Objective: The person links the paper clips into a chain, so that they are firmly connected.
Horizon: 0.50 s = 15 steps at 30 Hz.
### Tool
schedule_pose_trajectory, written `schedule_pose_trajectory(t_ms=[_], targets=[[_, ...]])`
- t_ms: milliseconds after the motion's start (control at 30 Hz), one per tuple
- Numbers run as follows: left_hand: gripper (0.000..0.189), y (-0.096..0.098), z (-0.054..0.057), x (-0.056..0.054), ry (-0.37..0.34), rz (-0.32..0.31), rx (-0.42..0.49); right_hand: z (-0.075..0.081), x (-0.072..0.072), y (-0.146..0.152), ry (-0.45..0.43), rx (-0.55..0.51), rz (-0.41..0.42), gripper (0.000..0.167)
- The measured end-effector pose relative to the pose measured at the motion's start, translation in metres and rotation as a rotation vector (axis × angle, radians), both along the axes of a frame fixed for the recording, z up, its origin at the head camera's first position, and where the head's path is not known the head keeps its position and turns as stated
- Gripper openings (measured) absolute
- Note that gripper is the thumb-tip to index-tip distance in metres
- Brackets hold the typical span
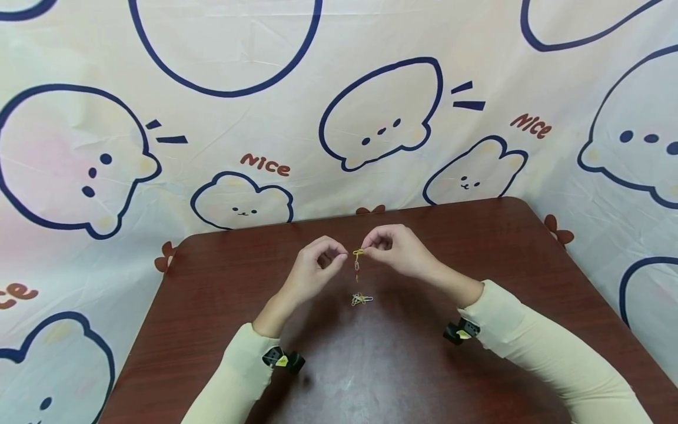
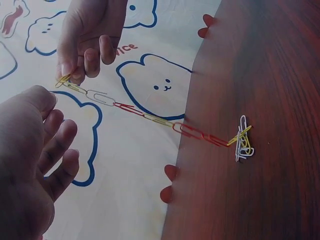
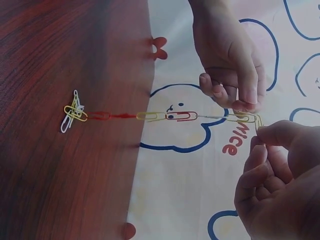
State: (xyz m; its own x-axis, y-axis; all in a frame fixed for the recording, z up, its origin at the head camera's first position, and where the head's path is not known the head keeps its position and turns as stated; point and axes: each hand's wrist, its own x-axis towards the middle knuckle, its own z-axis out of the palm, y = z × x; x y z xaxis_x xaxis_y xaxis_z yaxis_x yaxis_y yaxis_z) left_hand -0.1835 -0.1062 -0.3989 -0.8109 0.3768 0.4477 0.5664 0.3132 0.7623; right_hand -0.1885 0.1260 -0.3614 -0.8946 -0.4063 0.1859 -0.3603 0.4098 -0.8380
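Observation:
A chain of linked paper clips (image 2: 101, 98), in yellow, white and red, hangs over the table. My right hand (image 1: 399, 253) pinches the yellow paper clip (image 1: 358, 252) at its top between thumb and forefinger. Just left of that clip is my left hand (image 1: 312, 268), its fingers loosely bent; in the left wrist view a small gap separates its thumb from the clip, and I see nothing held in it. Below, the chain's lower end runs down to a small heap of yellow and white paper clips (image 3: 73, 112); whether it touches the heap I cannot tell.
The heap lies on a dark reddish-brown table (image 1: 222, 306). A pale cloth (image 1: 286, 135) printed with cartoon bears stands behind the table and along its sides. Each sleeve carries a small black wrist camera (image 1: 283, 358).

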Motion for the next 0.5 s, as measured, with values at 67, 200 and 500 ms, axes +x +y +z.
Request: schedule_pose_trajectory(t_ms=[67, 200, 500], targets=[[0.007, 0.0003, -0.0006, -0.0009, 0.004, -0.003, 0.007, -0.0007, 0.0000, -0.0011, 0.005, -0.001, 0.004, 0.003], [0.007, 0.0006, -0.0004, -0.0013, 0.009, -0.014, 0.020, -0.0023, 0.0000, -0.0037, 0.010, 0.002, 0.009, 0.003], [0.004, 0.0014, -0.0031, -0.0003, 0.015, -0.043, 0.023, -0.0040, 0.0011, -0.0100, 0.017, -0.003, 0.031, 0.003]])
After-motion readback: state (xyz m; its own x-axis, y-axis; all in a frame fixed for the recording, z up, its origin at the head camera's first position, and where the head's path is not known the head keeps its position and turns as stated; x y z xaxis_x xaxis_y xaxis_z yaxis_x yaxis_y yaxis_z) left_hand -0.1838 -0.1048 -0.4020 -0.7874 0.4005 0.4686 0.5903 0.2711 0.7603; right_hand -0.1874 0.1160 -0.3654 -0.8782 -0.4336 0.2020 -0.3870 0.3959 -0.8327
